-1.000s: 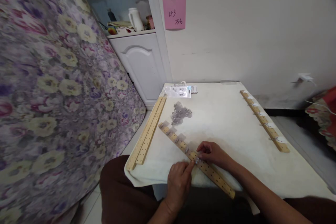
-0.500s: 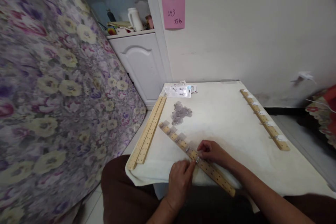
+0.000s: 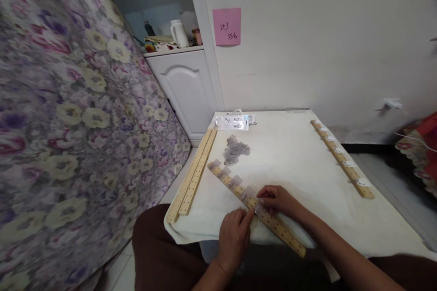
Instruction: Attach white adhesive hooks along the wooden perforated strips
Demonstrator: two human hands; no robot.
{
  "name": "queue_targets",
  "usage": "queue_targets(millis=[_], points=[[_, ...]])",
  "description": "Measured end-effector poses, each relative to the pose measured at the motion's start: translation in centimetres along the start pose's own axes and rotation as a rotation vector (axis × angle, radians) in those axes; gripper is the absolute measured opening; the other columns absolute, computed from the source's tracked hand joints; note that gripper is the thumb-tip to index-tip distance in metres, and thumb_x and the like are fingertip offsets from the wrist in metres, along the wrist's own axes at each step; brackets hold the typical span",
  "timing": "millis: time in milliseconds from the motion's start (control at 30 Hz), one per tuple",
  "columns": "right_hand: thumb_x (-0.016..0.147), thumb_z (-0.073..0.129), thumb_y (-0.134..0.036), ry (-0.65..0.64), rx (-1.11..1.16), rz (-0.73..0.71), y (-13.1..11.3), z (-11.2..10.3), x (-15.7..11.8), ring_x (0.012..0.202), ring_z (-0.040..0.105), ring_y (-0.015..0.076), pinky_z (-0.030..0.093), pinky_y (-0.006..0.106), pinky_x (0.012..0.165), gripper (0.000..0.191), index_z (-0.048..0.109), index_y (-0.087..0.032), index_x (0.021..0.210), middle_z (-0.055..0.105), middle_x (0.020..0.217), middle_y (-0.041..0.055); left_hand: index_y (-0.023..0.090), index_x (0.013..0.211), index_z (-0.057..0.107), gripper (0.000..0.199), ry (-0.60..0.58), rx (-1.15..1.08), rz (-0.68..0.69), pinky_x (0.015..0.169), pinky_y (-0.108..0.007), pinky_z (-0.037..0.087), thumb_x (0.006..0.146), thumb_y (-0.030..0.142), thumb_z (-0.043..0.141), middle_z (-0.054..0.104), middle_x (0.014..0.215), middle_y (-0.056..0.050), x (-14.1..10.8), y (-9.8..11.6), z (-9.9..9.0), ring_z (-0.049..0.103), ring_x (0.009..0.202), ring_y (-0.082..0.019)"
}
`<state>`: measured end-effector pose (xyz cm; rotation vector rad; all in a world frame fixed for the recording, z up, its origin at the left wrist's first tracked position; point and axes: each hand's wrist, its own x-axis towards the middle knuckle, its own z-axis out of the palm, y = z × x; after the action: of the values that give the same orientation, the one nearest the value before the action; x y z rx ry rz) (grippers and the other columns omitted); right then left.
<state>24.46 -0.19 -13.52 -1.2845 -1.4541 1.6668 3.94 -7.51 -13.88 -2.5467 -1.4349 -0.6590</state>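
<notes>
A drilled wooden strip (image 3: 280, 229) lies slantwise on the cloth-covered table, its near end past the front edge. Along its far half sit several small clear plastic pieces with shiny metal fittings. My left hand (image 3: 235, 232) is at the strip's near side, fingers curled, with the index fingertip pressing on one such clear piece (image 3: 257, 209). From the far side my right hand (image 3: 276, 198) pinches at the same piece; its fingertips partly hide it. Beyond the strip rests a loose pile of clear pieces (image 3: 235, 149).
Two more drilled strips (image 3: 193, 182) lie along the table's left edge. Another strip (image 3: 341, 159), bearing several white-backed pieces, is at the right. A clear package (image 3: 230, 122) lies at the back left. A floral curtain (image 3: 95, 118) hangs at the left.
The whole view has shifted slightly as the head tilted up. Both hands stay at the same clear piece on the strip, with only slight finger movement.
</notes>
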Motion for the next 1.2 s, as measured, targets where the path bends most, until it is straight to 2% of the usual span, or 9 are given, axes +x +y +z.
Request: queue_targets(millis=[133, 333, 500, 633, 767, 900, 1000, 1100, 1200], points=[[0.073, 0.059, -0.03, 0.05, -0.032, -0.025, -0.1, -0.3, -0.2, 0.038, 0.051, 0.0067, 0.038, 0.019, 0.038, 0.026, 0.058, -0.018, 0.096, 0.058, 0.063, -0.0059, 0.021, 0.118, 0.054, 0.039, 0.033, -0.026, 0.005, 0.065, -0.029, 0.046, 0.084, 0.007, 0.041, 0.056, 0.081, -0.003, -0.2, 0.0, 0.2, 0.054, 0.075, -0.017], [0.074, 0.058, -0.028, 0.162, -0.077, -0.105, -0.3, -1.2, -0.1, 0.041, 0.053, 0.0072, 0.038, 0.02, 0.039, 0.013, 0.059, -0.018, 0.083, 0.056, 0.064, -0.0051, 0.018, 0.118, 0.049, 0.035, 0.106, -0.096, 0.011, 0.071, -0.032, 0.05, 0.086, 0.008, 0.041, 0.062, 0.091, -0.006, -0.5, -1.0, 0.4, 0.058, 0.082, -0.018], [0.072, 0.058, -0.027, 0.229, -0.062, -0.098, 0.2, -2.3, 1.2, 0.042, 0.053, 0.0087, 0.039, 0.02, 0.041, 0.013, 0.059, -0.017, 0.08, 0.054, 0.055, -0.0061, 0.019, 0.108, 0.054, 0.024, 0.096, -0.081, -0.014, 0.068, -0.029, 0.049, 0.087, 0.012, 0.043, 0.062, 0.085, -0.005, -0.5, -2.3, -0.1, 0.059, 0.077, -0.017], [0.071, 0.058, -0.03, 0.292, -0.046, -0.11, -0.3, -2.9, 3.4, 0.042, 0.054, 0.0098, 0.039, 0.02, 0.04, 0.014, 0.058, -0.017, 0.077, 0.054, 0.051, -0.0062, 0.021, 0.098, 0.056, 0.02, 0.084, -0.078, -0.062, 0.061, -0.027, 0.046, 0.086, 0.011, 0.042, 0.057, 0.077, -0.002, -0.3, -2.5, -0.1, 0.057, 0.07, -0.016], [0.069, 0.059, -0.033, 0.395, -0.045, -0.129, -1.9, -2.7, 7.0, 0.047, 0.058, 0.0116, 0.042, 0.02, 0.042, 0.019, 0.059, -0.017, 0.079, 0.056, 0.054, -0.0054, 0.022, 0.095, 0.056, 0.022, 0.108, -0.024, -0.044, 0.059, -0.027, 0.045, 0.083, 0.01, 0.041, 0.056, 0.075, -0.002, -0.5, -2.4, 0.3, 0.056, 0.068, -0.017], [0.07, 0.058, -0.035, 0.485, -0.039, -0.144, -3.5, -2.0, 11.3, 0.053, 0.062, 0.0115, 0.045, 0.02, 0.045, 0.026, 0.056, -0.018, 0.09, 0.058, 0.066, -0.0049, 0.023, 0.094, 0.055, 0.023, 0.167, 0.023, -0.024, 0.056, -0.026, 0.043, 0.082, 0.012, 0.039, 0.055, 0.072, -0.002, -0.9, -2.7, 1.5, 0.055, 0.065, -0.016], [0.07, 0.058, -0.035, 0.536, -0.056, -0.15, -4.3, -1.6, 13.7, 0.049, 0.058, 0.0105, 0.042, 0.02, 0.044, 0.026, 0.057, -0.019, 0.09, 0.056, 0.063, -0.0061, 0.023, 0.092, 0.055, 0.022, 0.193, 0.068, -0.036, 0.054, -0.027, 0.042, 0.083, 0.012, 0.038, 0.053, 0.068, -0.002, -1.2, -3.0, 2.4, 0.054, 0.061, -0.017], [0.067, 0.06, -0.033, 0.564, -0.076, -0.155, -4.7, -1.4, 14.6, 0.047, 0.053, 0.0096, 0.039, 0.02, 0.046, 0.016, 0.059, -0.019, 0.075, 0.054, 0.055, -0.0068, 0.024, 0.087, 0.054, 0.022, 0.204, 0.104, -0.018, 0.053, -0.026, 0.041, 0.082, 0.009, 0.039, 0.051, 0.064, -0.001, -1.1, -3.1, 2.6, 0.053, 0.058, -0.016], [0.066, 0.059, -0.033, 0.558, -0.053, -0.146, -4.9, -1.5, 14.0, 0.045, 0.05, 0.0101, 0.037, 0.021, 0.045, 0.013, 0.057, -0.02, 0.067, 0.052, 0.048, -0.007, 0.024, 0.086, 0.054, 0.021, 0.167, 0.108, -0.023, 0.054, -0.025, 0.042, 0.081, 0.008, 0.042, 0.052, 0.066, 0.0, -1.0, -3.1, 2.0, 0.053, 0.059, -0.015]])
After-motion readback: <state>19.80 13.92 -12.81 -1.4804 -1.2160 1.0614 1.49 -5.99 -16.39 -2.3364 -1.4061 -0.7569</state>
